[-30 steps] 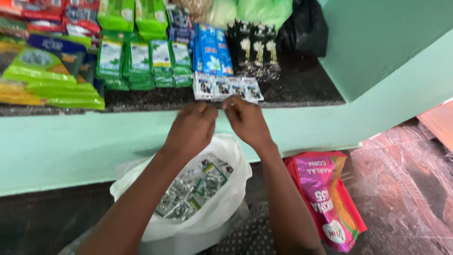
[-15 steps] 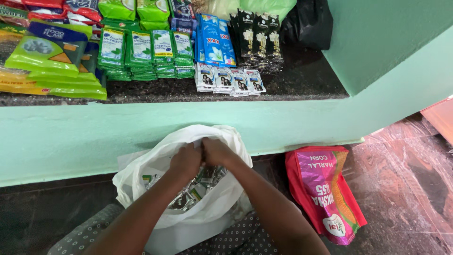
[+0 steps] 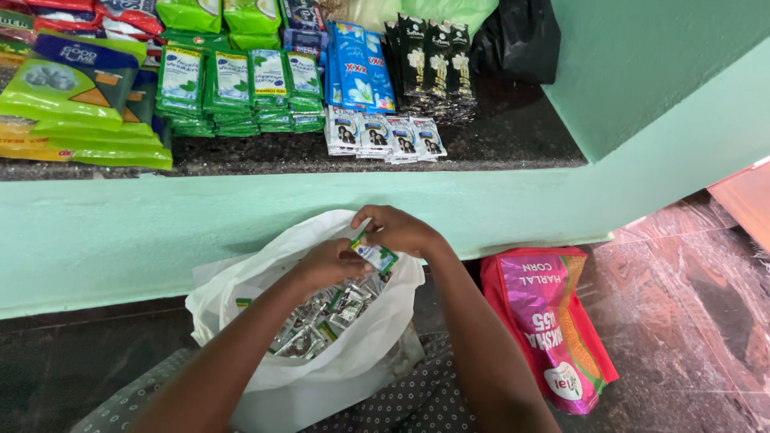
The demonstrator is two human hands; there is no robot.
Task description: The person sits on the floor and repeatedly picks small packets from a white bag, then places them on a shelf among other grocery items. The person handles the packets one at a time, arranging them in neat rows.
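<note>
While both hands meet over the bag (image 3: 321,377), I see the right hand (image 3: 401,232) pinching a small green-and-white sachet (image 3: 375,255) by its upper end, long axis slanting down-right; the left hand (image 3: 329,265), curled loosely, touches its lower-left edge, equally near, directly above the sachets heaped inside.

Premises present as a small retail shop. A dark stone shelf (image 3: 497,144) set in a pale green wall (image 3: 658,72) carries rows of green sachet strips (image 3: 233,88), blue packets (image 3: 357,68) and black sachets (image 3: 429,60). Below the shelf, a white bag of sachets (image 3: 321,361) and a pink seed packet (image 3: 553,325) sit on the floor.
</note>
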